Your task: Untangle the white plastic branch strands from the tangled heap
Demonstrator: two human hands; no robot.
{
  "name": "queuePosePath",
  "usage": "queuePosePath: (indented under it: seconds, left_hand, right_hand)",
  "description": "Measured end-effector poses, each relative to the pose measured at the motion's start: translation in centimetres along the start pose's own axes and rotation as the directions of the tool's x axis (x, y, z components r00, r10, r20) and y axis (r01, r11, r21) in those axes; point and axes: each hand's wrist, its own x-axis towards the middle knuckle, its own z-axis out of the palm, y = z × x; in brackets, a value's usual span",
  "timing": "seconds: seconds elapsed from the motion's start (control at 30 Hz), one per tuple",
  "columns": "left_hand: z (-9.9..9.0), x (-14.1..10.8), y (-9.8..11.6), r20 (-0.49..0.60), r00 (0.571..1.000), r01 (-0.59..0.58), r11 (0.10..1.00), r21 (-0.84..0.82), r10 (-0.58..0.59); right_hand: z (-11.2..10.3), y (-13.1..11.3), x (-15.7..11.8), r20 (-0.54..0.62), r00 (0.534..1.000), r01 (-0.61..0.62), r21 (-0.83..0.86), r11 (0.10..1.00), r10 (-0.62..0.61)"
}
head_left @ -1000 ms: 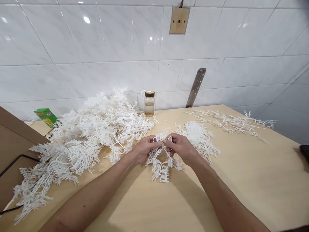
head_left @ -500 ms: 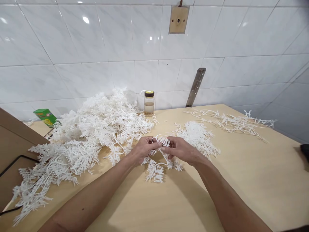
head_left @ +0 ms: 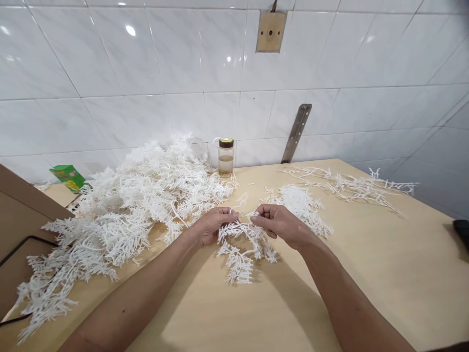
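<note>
A branching white plastic sprig [head_left: 240, 266] hangs between my hands over the wooden table, its lower fronds close to the surface. My left hand [head_left: 216, 225] pinches its stem between thumb and fingertips. Opposite it, my right hand [head_left: 276, 225] has thumb and forefinger closed on a small white piece at the sprig's upper right. Behind my right hand lies a small heap of white fronds [head_left: 302, 208]. A large pile of white sprigs [head_left: 146, 190] spreads to the left of my left hand.
A lidded bottle [head_left: 226, 159] stands near the tiled wall. Thin bare white stems [head_left: 348, 186] lie at the back right. At the left are a green carton [head_left: 68, 177] and a brown box [head_left: 25, 230]. A dark object [head_left: 462, 230] sits at the right edge.
My hands have moved slightly apart, the left one leftward and the right one rightward. The sprig has turned and its fronds now hang slightly lower.
</note>
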Motion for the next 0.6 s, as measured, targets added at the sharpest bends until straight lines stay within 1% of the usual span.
queuePosePath:
  seconds: [0.1,0.2,0.27,0.4,0.43,0.5,0.6]
  left_hand:
    - [0.0,0.2,-0.2,-0.074,0.996,0.054,0.996,-0.067,-0.059]
    - [0.1,0.3,-0.4,-0.073,0.993,0.086,0.989,-0.123,-0.096]
    - [0.1,0.4,-0.3,-0.074,0.993,0.083,0.983,-0.163,-0.096]
    - [-0.2,0.6,0.1,-0.181,0.983,-0.018,0.979,-0.201,-0.019]
    - [-0.2,0.5,0.2,-0.193,0.981,-0.042,0.976,-0.213,0.0]
    - [-0.3,0.4,0.3,-0.18,0.983,-0.074,0.968,-0.238,0.031]
    - [-0.4,0.1,0.2,-0.112,0.991,-0.096,0.97,-0.224,0.073]
  right_hand:
    - [0.2,-0.6,-0.3,0.024,0.999,0.034,0.095,0.995,-0.037]
    - [0.2,-1.1,-0.7,0.049,0.998,0.034,0.187,0.982,-0.044]
    - [0.2,-1.3,-0.9,0.072,0.997,0.024,0.199,0.98,-0.039]
    - [0.0,-1.1,-1.1,0.161,0.986,0.006,0.165,0.986,-0.033]
    - [0.0,-1.0,-1.0,0.17,0.985,0.0,0.164,0.987,-0.029]
    - [0.1,-0.8,-0.8,0.153,0.988,-0.008,0.19,0.982,-0.021]
    - [0.4,-0.6,-0.6,0.085,0.996,-0.02,0.284,0.959,-0.004]
